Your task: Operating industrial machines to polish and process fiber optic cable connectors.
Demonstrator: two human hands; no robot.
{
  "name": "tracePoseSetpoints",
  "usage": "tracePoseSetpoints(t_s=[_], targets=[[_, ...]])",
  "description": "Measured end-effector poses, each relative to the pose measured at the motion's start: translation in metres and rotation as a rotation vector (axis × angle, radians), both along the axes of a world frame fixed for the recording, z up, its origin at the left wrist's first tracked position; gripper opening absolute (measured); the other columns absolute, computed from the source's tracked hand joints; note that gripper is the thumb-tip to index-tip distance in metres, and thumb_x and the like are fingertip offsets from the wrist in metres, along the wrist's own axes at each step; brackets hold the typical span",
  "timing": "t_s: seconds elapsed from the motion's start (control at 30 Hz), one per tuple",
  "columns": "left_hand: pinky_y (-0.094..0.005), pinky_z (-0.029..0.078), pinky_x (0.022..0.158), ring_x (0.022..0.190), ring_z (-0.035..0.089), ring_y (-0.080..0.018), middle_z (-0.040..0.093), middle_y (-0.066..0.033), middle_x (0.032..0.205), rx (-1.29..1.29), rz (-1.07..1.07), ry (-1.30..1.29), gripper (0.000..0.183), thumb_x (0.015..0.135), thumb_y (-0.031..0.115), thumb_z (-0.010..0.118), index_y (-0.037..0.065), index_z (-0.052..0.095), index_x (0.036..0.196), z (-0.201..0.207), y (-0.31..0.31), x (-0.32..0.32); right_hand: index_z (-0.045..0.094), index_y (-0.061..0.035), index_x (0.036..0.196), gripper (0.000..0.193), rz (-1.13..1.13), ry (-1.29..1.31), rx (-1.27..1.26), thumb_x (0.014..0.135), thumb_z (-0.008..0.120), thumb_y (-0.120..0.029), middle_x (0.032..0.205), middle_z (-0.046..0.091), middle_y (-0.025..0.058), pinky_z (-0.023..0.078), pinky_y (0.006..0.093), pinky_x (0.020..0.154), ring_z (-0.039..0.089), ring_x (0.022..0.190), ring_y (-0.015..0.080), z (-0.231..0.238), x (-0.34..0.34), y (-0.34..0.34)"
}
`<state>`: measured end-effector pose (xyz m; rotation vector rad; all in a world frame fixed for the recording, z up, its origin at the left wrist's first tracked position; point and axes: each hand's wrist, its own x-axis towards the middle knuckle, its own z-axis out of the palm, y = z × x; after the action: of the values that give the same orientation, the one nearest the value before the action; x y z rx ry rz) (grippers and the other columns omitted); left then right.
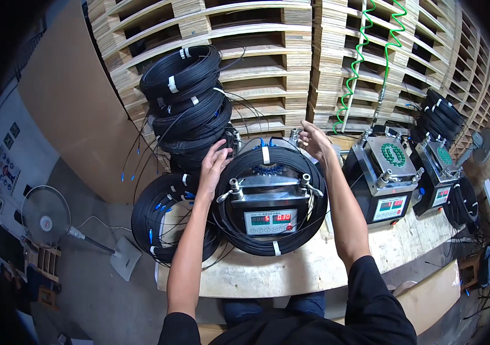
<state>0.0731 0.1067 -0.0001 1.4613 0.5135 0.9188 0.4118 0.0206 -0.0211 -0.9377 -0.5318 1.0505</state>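
A large coil of black cable (276,248), bound with white tape, hangs around a metal machine (268,195) with a lit red digit panel on its front. Blue connectors (265,142) stand up at the coil's top. Beside the coil's upper left, my left hand (215,167) is raised with its fingers apart and nothing visible in it. My right hand (315,141) is at the upper right, its fingers stretched out close to a metal corner post (294,135) of the machine. Whether its fingertips touch the post I cannot tell.
Black cable coils (184,109) are stacked high behind my left hand, with another coil (159,215) below. Two similar machines (386,178) stand to the right on the wooden table (308,270). Wooden pallets (256,52) rise behind. Green spiral hoses (353,69) hang down. A fan (45,218) stands left.
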Motion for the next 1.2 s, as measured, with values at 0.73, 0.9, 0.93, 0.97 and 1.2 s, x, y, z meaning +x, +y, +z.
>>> tracePoseSetpoints(t_s=[0.73,0.9,0.93,0.97,1.2], targets=[[-0.0316,0.051,0.096,0.106,0.064,-0.0216,0.057,-0.0167,0.127,-0.07,-0.002,-0.055,0.06,0.099,0.028,0.064,0.009,0.04,0.15,-0.005,0.007,0.011,0.065,-0.008,0.13,0.079,-0.037,-0.816,-0.412,0.091,0.046,-0.074,0.131,0.062,0.0169,0.045,0.0474,0.097,0.053,0.128,0.0308,0.03,-0.017,0.003],[-0.0347,0.05,0.094,0.104,0.063,-0.0218,0.057,-0.0161,0.129,-0.342,-0.069,-0.124,0.074,0.096,0.034,0.067,0.011,0.029,0.155,-0.008,0.019,0.024,0.073,-0.0143,0.118,0.067,-0.002,-0.65,-0.408,0.097,0.04,-0.069,0.132,0.061,0.0139,0.042,0.0534,0.099,0.053,0.123,0.0311,0.018,-0.006,-0.004],[-0.0338,0.05,0.092,0.1,0.061,-0.0205,0.057,-0.016,0.13,-0.385,-0.052,-0.112,0.075,0.095,0.034,0.068,0.012,0.028,0.155,-0.011,0.032,0.028,0.073,-0.0133,0.118,0.067,0.005,-0.649,-0.397,0.098,0.039,-0.067,0.131,0.062,0.0138,0.043,0.0519,0.098,0.054,0.121,0.0304,0.018,-0.007,-0.006],[-0.0329,0.05,0.089,0.095,0.06,-0.0193,0.057,-0.0159,0.13,-0.426,-0.034,-0.101,0.076,0.095,0.035,0.069,0.012,0.028,0.155,-0.014,0.046,0.032,0.073,-0.0122,0.117,0.067,0.013,-0.649,-0.384,0.099,0.039,-0.066,0.13,0.062,0.0137,0.044,0.0504,0.098,0.055,0.12,0.0297,0.02,-0.009,-0.009],[-0.0305,0.05,0.072,0.088,0.062,-0.0124,0.07,-0.0018,0.109,-0.64,-0.175,-0.243,0.035,0.093,0.039,0.071,0.014,0.065,0.117,-0.04,0.109,0.07,0.042,-0.002,0.15,0.068,-0.104,-0.818,-0.191,0.103,0.046,-0.052,0.153,0.044,0.0156,0.028,0.0327,0.117,0.038,0.143,0.0232,0.039,-0.061,-0.057]])
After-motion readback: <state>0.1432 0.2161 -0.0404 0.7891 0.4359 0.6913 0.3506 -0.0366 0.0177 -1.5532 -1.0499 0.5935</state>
